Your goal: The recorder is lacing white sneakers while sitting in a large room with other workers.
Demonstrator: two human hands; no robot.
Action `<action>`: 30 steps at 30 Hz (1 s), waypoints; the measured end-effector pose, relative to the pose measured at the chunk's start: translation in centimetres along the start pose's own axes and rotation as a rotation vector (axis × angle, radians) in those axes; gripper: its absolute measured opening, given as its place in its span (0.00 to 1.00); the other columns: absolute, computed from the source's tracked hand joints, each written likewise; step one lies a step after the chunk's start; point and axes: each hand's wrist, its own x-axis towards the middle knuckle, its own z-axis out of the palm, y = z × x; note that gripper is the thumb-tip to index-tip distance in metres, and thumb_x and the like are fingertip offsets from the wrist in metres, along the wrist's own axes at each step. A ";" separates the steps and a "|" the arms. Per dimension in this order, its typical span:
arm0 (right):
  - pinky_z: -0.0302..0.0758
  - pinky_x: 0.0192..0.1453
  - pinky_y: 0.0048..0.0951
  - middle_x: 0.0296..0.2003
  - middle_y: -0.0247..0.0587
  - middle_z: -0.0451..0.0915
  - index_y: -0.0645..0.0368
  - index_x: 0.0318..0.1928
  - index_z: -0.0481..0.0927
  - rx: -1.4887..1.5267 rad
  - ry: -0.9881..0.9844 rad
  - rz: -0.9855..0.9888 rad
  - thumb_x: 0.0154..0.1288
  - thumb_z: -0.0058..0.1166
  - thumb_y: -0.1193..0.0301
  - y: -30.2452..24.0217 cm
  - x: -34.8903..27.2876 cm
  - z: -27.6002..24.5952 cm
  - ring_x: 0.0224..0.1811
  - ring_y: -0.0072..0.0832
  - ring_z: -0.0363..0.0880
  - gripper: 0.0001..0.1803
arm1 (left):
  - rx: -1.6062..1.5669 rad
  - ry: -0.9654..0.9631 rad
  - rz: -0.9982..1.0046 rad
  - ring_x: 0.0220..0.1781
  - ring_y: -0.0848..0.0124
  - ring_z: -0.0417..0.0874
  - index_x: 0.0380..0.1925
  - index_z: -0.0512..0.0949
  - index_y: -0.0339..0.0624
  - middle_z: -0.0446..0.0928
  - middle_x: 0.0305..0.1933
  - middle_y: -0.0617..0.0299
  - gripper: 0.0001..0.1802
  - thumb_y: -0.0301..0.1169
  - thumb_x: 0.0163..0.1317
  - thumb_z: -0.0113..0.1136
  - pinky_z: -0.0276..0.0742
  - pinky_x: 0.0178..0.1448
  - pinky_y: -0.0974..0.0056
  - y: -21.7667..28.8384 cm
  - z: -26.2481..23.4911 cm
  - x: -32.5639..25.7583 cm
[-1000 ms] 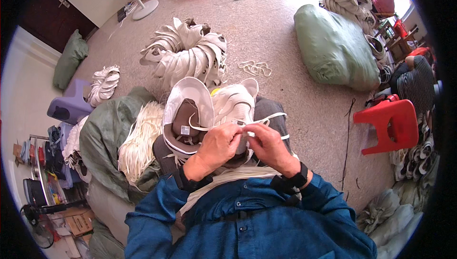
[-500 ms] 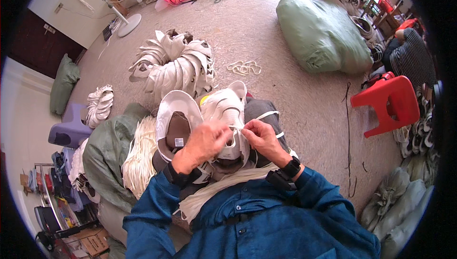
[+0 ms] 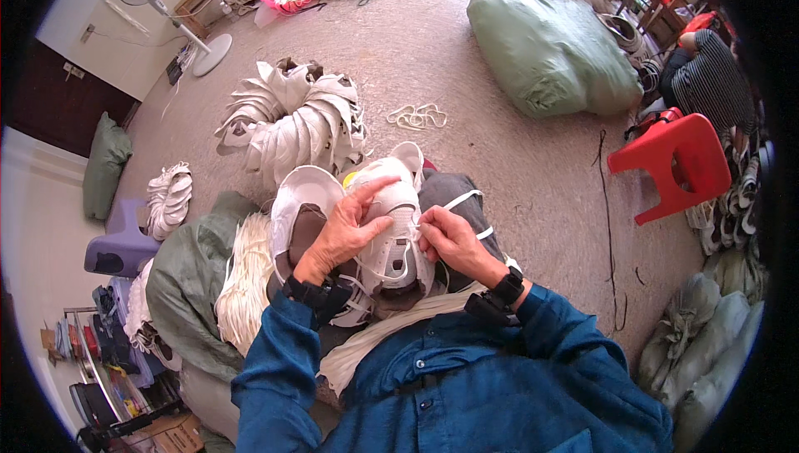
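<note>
On my lap lies a white shoe upper (image 3: 398, 203) with a lace running through the eyelets near its opening. My right hand (image 3: 452, 241) is closed at its right edge, thumb and forefinger pinching a white shoelace. Over the left side of the upper, my left hand (image 3: 343, 235) is open, thumb and forefinger spread apart, holding nothing I can see. Partly behind that hand rests a second white upper (image 3: 306, 182) with a brown inside. A bundle of cream laces (image 3: 374, 338) lies across my lap, and another lace bundle (image 3: 246, 274) hangs at my left.
A ring of stacked uppers (image 3: 291, 124) and a loose lace (image 3: 418, 116) lie on the floor ahead. Farther right are a bulging green sack (image 3: 553, 53), a red stool (image 3: 672, 166) and a person in a striped top (image 3: 714, 78). A purple stool (image 3: 121, 236) stands left.
My left hand has come away from the lace area, moving up and left, and its fingers have spread. My right hand keeps its pinch. The whole view has shifted slightly.
</note>
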 end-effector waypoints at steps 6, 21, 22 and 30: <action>0.73 0.27 0.19 0.27 0.32 0.78 0.61 0.48 0.73 0.001 0.007 0.029 0.79 0.45 0.72 0.2 -0.3 -0.2 0.24 0.16 0.75 0.07 | 0.189 0.100 0.059 0.59 0.73 0.78 0.61 0.77 0.42 0.80 0.56 0.62 0.27 0.18 0.60 0.64 0.73 0.63 0.68 0.0 0.0 -1.2; 0.73 0.26 0.22 0.24 0.32 0.77 0.63 0.47 0.76 0.143 0.044 0.001 0.77 0.46 0.73 0.2 -0.7 -0.2 0.23 0.17 0.74 0.07 | 0.566 -0.057 0.032 0.54 0.57 0.84 0.55 0.82 0.47 0.83 0.50 0.46 0.28 0.20 0.51 0.58 0.76 0.61 0.60 -0.4 2.4 -2.2; 0.73 0.26 0.20 0.25 0.31 0.77 0.63 0.47 0.76 0.072 0.021 0.011 0.77 0.47 0.73 0.3 -1.0 -0.2 0.22 0.16 0.74 0.07 | 0.381 -0.021 0.000 0.54 0.60 0.83 0.56 0.82 0.45 0.83 0.50 0.49 0.28 0.19 0.52 0.57 0.75 0.62 0.61 -0.9 2.3 -2.2; 0.74 0.27 0.19 0.27 0.29 0.77 0.62 0.44 0.77 -0.032 0.008 0.032 0.73 0.54 0.72 0.9 -1.6 0.2 0.25 0.15 0.76 0.06 | 0.079 -0.022 -0.080 0.56 0.72 0.80 0.57 0.81 0.39 0.82 0.53 0.58 0.25 0.21 0.56 0.64 0.74 0.62 0.67 -1.0 2.6 -2.0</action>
